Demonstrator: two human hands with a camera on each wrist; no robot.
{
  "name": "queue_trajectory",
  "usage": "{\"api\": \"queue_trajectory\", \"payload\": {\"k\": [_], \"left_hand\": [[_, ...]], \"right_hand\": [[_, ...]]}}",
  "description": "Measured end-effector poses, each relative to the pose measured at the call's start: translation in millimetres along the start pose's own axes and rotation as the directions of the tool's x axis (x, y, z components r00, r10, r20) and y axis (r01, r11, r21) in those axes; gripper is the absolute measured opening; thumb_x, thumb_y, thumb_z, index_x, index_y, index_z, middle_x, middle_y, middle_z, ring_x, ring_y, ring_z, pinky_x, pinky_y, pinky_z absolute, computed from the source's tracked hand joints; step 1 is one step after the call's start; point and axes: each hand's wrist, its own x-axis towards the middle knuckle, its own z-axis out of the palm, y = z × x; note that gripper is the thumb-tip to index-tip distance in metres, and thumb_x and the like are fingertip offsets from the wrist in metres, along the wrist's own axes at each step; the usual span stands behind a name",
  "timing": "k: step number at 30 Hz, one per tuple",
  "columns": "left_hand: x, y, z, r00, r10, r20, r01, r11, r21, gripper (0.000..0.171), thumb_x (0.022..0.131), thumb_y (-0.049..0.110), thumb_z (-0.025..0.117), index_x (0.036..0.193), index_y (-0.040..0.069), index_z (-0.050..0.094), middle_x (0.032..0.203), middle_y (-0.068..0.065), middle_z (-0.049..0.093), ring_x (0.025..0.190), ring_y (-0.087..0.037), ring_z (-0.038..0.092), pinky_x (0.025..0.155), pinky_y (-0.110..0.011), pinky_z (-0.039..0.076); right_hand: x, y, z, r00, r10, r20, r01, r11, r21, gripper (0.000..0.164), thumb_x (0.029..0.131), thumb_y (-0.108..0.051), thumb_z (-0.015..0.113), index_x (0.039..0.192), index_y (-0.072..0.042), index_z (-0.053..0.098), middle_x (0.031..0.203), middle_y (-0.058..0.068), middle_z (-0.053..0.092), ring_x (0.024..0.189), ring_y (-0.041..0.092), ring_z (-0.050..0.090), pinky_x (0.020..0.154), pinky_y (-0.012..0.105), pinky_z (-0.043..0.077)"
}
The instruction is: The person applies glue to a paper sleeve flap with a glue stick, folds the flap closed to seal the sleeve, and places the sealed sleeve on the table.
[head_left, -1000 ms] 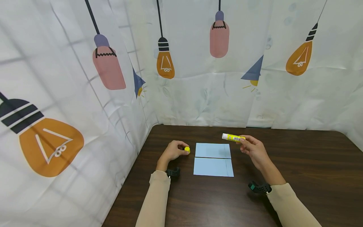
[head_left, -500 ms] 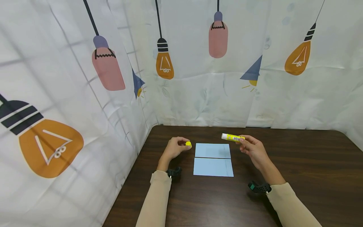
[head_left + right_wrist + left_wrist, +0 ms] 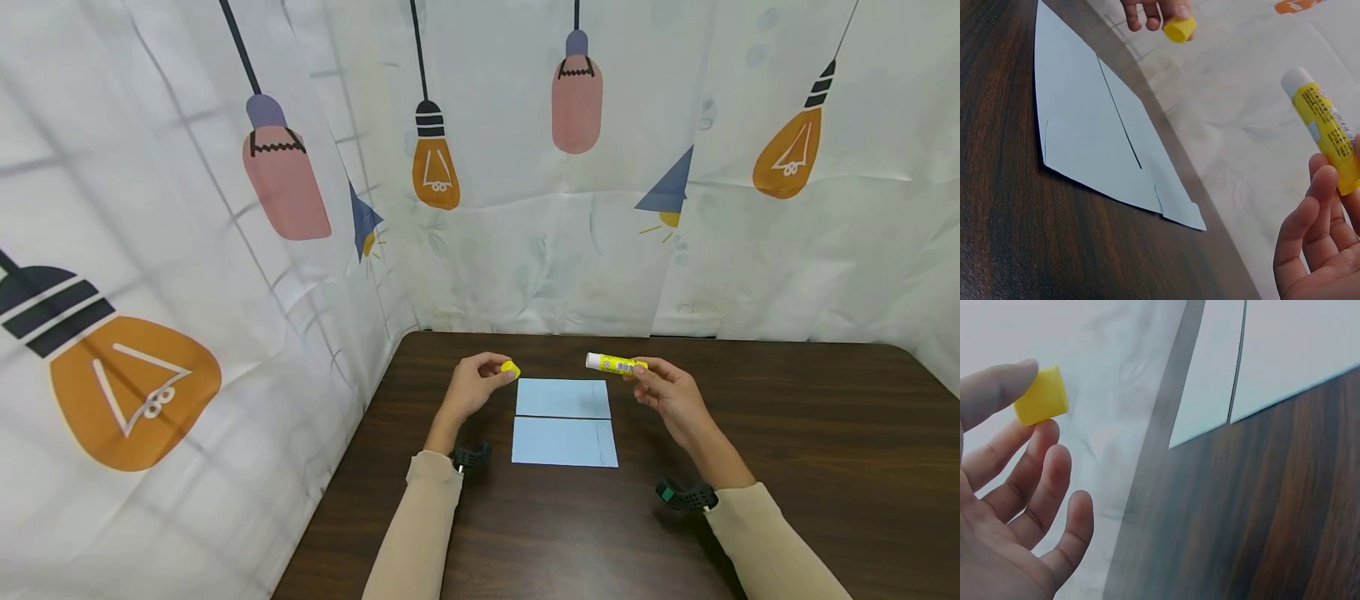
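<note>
My left hand (image 3: 471,387) pinches a small yellow cap (image 3: 1044,397) between thumb and fingertips, above the table near the far left corner of the paper. The cap's open side shows in the right wrist view. In my right hand (image 3: 669,395) is a glue stick (image 3: 615,364), gripped near one end and held sideways, its white end pointing left toward the cap. Yellow printed wrapping covers its barrel (image 3: 1325,119). Between the hands lie two light blue paper pieces (image 3: 565,442), one behind the other with a thin dark gap. A thin line runs near their right edges.
The dark wood-grain table (image 3: 810,450) reaches back to a pale curtain (image 3: 510,267) printed with lamps and bulbs. More curtain hangs along the table's left side. Each wrist wears a black strap (image 3: 686,497).
My left hand has risen and moved right and away with the cap, tilting it toward the glue stick. My right hand and the paper have stayed nearly still.
</note>
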Motion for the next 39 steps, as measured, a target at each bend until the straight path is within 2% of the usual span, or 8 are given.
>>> {"api": "queue_trajectory", "payload": {"k": [8, 15, 22, 27, 32, 35, 39], "left_hand": [[-0.4, 6.7, 10.3, 1.0, -0.011, -0.005, 0.01, 0.996, -0.087, 0.026, 0.091, 0.024, 0.079, 0.115, 0.015, 0.076, 0.104, -0.006, 0.071, 0.089, -0.017, 0.062, 0.077, -0.027, 0.053], [-1.6, 12.0, 15.3, 0.999, -0.049, -0.002, 0.048, 0.987, -0.154, 0.029, 0.091, 0.024, 0.079, 0.119, 0.014, 0.074, 0.112, -0.009, 0.071, 0.094, -0.018, 0.061, 0.083, -0.029, 0.054], [-1.3, 16.6, 16.9, 0.998, -0.064, 0.017, 0.066, 0.962, -0.266, 0.033, 0.092, 0.02, 0.078, 0.123, 0.01, 0.073, 0.116, -0.012, 0.07, 0.095, -0.015, 0.063, 0.096, -0.045, 0.056], [-0.9, 21.0, 18.8, 0.998, -0.062, 0.022, 0.065, 0.943, -0.325, 0.03, 0.093, 0.018, 0.077, 0.121, 0.01, 0.074, 0.111, -0.009, 0.07, 0.095, -0.014, 0.064, 0.099, -0.049, 0.055], [-1.2, 25.4, 23.2, 0.997, -0.062, 0.037, 0.071, 0.936, -0.346, 0.03, 0.094, 0.018, 0.076, 0.122, 0.008, 0.074, 0.11, -0.009, 0.07, 0.095, -0.014, 0.064, 0.102, -0.058, 0.051], [-1.2, 27.8, 26.7, 0.997, -0.06, 0.049, 0.073, 0.937, -0.343, 0.03, 0.094, 0.018, 0.075, 0.122, 0.008, 0.073, 0.11, -0.009, 0.07, 0.095, -0.014, 0.064, 0.102, -0.056, 0.052], [-2.1, 31.1, 31.9, 0.997, -0.056, 0.054, 0.07, 0.942, -0.328, 0.03, 0.094, 0.02, 0.075, 0.122, 0.008, 0.074, 0.108, -0.008, 0.071, 0.091, -0.013, 0.063, 0.096, -0.053, 0.054]], "right_hand": [[1.9, 2.1, -0.2, 1.0, -0.004, 0.01, 0.003, 0.999, 0.034, 0.013, 0.101, -0.029, 0.067, 0.111, -0.022, 0.069, 0.095, -0.009, 0.074, 0.073, 0.007, 0.059, 0.074, 0.021, 0.055], [3.6, 3.8, -0.8, 1.0, 0.001, 0.015, -0.001, 0.999, 0.04, 0.015, 0.1, -0.029, 0.067, 0.113, -0.021, 0.069, 0.095, -0.008, 0.074, 0.073, 0.008, 0.059, 0.074, 0.021, 0.055], [3.5, 3.2, 0.1, 1.0, 0.0, 0.018, -0.001, 0.999, 0.033, 0.016, 0.1, -0.029, 0.067, 0.113, -0.021, 0.069, 0.096, -0.007, 0.074, 0.073, 0.008, 0.059, 0.075, 0.021, 0.055], [2.8, 2.1, 0.8, 1.0, 0.002, 0.017, -0.003, 0.999, 0.035, 0.016, 0.1, -0.03, 0.067, 0.113, -0.02, 0.069, 0.096, -0.007, 0.074, 0.073, 0.008, 0.059, 0.074, 0.021, 0.055], [1.7, 1.5, 1.9, 1.0, 0.005, 0.017, -0.006, 0.999, 0.036, 0.015, 0.101, -0.029, 0.067, 0.113, -0.021, 0.069, 0.096, -0.008, 0.075, 0.073, 0.008, 0.059, 0.074, 0.021, 0.056], [2.0, 1.7, 2.3, 1.0, 0.008, 0.026, -0.009, 0.999, 0.036, 0.015, 0.101, -0.03, 0.066, 0.112, -0.022, 0.069, 0.096, -0.008, 0.075, 0.074, 0.008, 0.059, 0.074, 0.02, 0.056], [3.2, 2.0, 2.9, 1.0, 0.014, 0.024, -0.015, 0.999, 0.029, 0.016, 0.1, -0.031, 0.067, 0.113, -0.021, 0.069, 0.096, -0.009, 0.074, 0.074, 0.008, 0.059, 0.075, 0.02, 0.056]]}}
